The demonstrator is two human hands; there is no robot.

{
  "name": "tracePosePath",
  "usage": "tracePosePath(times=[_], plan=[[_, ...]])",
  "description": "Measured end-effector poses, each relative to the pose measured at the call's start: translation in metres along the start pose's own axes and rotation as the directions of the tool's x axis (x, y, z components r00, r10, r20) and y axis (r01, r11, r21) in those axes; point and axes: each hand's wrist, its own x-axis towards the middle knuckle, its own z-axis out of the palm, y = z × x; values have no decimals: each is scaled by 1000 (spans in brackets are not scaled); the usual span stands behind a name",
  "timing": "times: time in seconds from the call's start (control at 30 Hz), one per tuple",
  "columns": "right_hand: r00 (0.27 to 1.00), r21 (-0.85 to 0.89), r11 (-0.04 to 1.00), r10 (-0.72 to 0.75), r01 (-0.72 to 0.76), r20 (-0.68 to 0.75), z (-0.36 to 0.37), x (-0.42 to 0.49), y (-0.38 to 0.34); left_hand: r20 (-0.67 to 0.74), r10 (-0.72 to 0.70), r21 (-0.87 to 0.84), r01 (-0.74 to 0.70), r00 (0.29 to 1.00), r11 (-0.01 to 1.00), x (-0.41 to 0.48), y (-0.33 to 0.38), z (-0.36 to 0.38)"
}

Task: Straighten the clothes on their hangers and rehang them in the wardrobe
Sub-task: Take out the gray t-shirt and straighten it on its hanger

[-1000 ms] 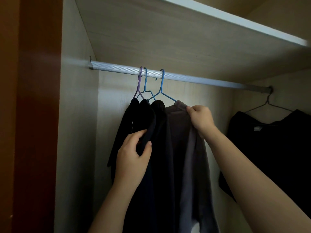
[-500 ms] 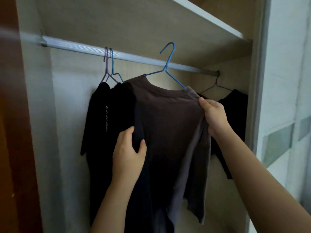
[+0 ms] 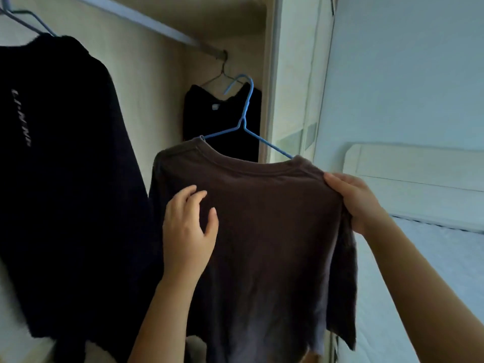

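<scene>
While right grip [image 3: 358, 203] pinches brown shirt [image 3: 262, 231] shoulder, fingertips hidden; left grip [image 3: 188, 231] loose against cloth.

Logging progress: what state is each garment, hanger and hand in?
Brown T-shirt: held up in the air.
Blue hanger: inside the T-shirt, hook off the rail.
Right hand: grips T-shirt's shoulder.
Left hand: open, on the T-shirt.
Lettered black top: hanging.
Far black top: hanging from rail.
</scene>
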Motion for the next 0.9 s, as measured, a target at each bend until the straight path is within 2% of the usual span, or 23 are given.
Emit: tracePosePath(times=[0.1, 0.23, 0.37, 0.43, 0.6, 0.8, 0.9], plan=[[997, -75, 994, 81, -80, 12, -39, -26, 11, 111, 34, 64, -41, 993, 997, -3, -3, 16], [984, -161, 971, 176, -175, -3, -81, -56, 31, 251, 7, 50, -20, 968, 999, -12, -6, 37], [976, -135, 967, 218, -217, -3, -103, -84, 27, 394, -4, 33, -10, 919, 999, -15, -11, 62], [975, -106, 969, 220, -222, -30, -115, -96, 22, 421, 11, -2, -11, 907, 1000, -19, -12, 75], [962, -99, 965, 225, -241, -154, -142, -131, 19, 357, -67, -127, 120, 932, 985, -31, -3, 99], [894, -231, 914, 230, -334, -384, -161, -199, 18, 516, -149, -275, 328, 843, 903, -64, 28, 95], [832, -276, 884, 192, -377, -521, -165, -256, 15, 600, -107, -319, 360, 793, 877, -87, 51, 87]])
